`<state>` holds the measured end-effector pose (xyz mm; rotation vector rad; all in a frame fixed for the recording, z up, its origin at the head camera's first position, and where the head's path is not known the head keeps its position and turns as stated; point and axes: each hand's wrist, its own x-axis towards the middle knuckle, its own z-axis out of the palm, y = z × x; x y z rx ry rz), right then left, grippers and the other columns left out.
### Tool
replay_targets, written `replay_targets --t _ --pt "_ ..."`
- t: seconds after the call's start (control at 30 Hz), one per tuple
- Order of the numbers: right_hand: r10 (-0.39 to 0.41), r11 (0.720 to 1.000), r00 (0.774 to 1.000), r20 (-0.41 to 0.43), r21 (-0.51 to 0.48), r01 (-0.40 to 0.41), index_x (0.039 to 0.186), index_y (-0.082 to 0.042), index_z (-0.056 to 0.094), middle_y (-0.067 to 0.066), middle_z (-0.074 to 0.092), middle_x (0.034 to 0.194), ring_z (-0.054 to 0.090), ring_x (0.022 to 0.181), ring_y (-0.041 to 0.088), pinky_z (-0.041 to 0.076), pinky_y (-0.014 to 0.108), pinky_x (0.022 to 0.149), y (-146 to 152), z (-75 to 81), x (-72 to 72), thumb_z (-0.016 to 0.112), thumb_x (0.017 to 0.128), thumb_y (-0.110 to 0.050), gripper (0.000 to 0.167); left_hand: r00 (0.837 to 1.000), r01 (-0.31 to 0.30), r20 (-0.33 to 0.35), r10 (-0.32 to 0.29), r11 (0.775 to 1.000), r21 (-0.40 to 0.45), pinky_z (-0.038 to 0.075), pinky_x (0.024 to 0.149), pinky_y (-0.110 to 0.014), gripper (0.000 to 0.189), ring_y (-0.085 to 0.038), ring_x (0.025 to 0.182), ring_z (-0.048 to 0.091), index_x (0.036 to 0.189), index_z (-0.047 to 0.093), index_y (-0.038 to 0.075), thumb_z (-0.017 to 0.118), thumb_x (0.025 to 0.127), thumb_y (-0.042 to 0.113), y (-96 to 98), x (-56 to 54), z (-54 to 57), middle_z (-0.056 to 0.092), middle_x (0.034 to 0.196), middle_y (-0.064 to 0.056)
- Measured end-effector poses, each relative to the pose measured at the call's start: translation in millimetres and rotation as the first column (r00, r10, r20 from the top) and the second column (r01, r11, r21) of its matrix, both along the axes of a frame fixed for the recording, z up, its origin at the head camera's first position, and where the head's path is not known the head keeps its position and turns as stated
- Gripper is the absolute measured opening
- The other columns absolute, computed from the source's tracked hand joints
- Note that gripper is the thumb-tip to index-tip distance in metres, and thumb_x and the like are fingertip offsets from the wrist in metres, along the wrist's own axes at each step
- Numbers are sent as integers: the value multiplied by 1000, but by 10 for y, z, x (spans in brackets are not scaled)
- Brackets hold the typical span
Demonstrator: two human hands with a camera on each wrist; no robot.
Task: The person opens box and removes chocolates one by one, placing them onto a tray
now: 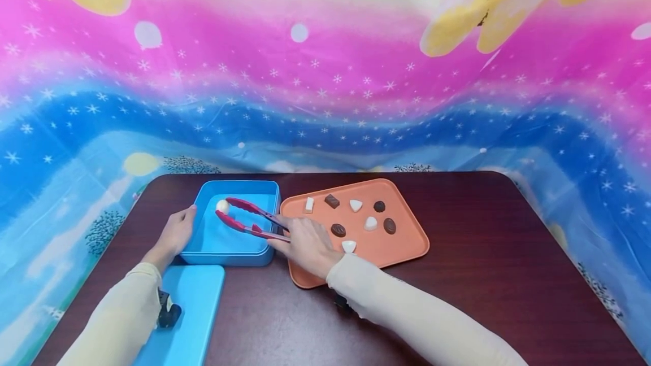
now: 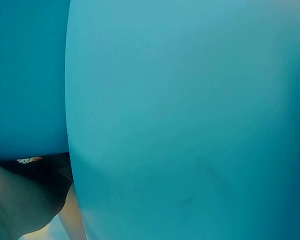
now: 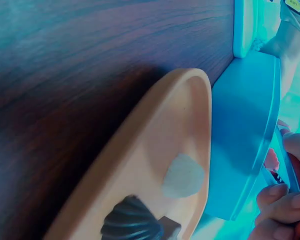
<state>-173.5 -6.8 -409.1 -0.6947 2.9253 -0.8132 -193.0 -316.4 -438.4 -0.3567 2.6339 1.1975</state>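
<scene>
My right hand (image 1: 307,242) grips tongs (image 1: 259,232) with red tips, reaching over the open blue box (image 1: 269,258). Between the red tips is a small, round, cream-white piece (image 1: 222,206), inside the box's outline; whether it touches the bottom I cannot tell. On the box's left side, my left hand (image 1: 179,231) holds the wall near the rim. An orange tray (image 1: 407,247) lies right of the box, partly under my right hand. It bears several chocolate-like pieces, among them a brown oval (image 1: 338,230), a brown block (image 1: 332,201) and a white rounded triangle (image 1: 348,247).
A flat light-blue lid (image 1: 195,309) lies in front of the box, under my left forearm. The dark reddish-brown table (image 1: 483,264) extends right of the tray. Behind the table hangs a colourful printed cloth (image 1: 325,95).
</scene>
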Motion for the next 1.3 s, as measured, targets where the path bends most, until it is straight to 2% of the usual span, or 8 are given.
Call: replay_targets --t 0.13,0.37,0.77,1.1,1.3 --pt "6 1000 1000 2 -9 -6 138 -28 63 -8 45 57 39 49 9 27 21 42 49 -7 16 71 92 -49 51 1000 8 -7 -8 1000 -8 26 118 -70 80 -56 147 25 157 16 -8 6 107 53 -10 8 5 23 160 -37" --pt "30 999 1000 -5 -33 -30 138 -24 63 -7 48 61 39 49 9 27 21 43 98 13 49 71 93 -48 51 1000 15 -18 -16 1000 -10 26 118 -70 80 -56 147 25 157 16 -9 6 107 53 -28 8 -9 23 160 -38" --pt "37 999 999 -10 -30 -37 138 -25 63 -6 44 58 36 46 9 25 21 41 144 11 101 71 92 -48 52 1000 9 1 -9 1000 -8 25 117 -71 81 -57 148 22 158 13 -7 6 107 55 -15 -16 -3 20 161 -37" --pt "-2 1000 1000 -11 -24 1 141 -25 61 -7 52 61 43 47 8 32 24 40 249 53 134 74 90 -48 57 1000 30 -9 -30 1000 4 19 120 -71 80 -56 150 14 158 11 -7 6 107 54 -36 -12 0 14 163 -36" --pt "-17 1000 999 -46 10 17 140 -26 62 -10 58 62 47 49 5 37 25 45 317 66 129 74 89 -50 58 1000 27 1 -27 1000 -3 19 120 -71 80 -56 150 14 158 10 -8 6 107 54 -29 -20 3 14 163 -36"
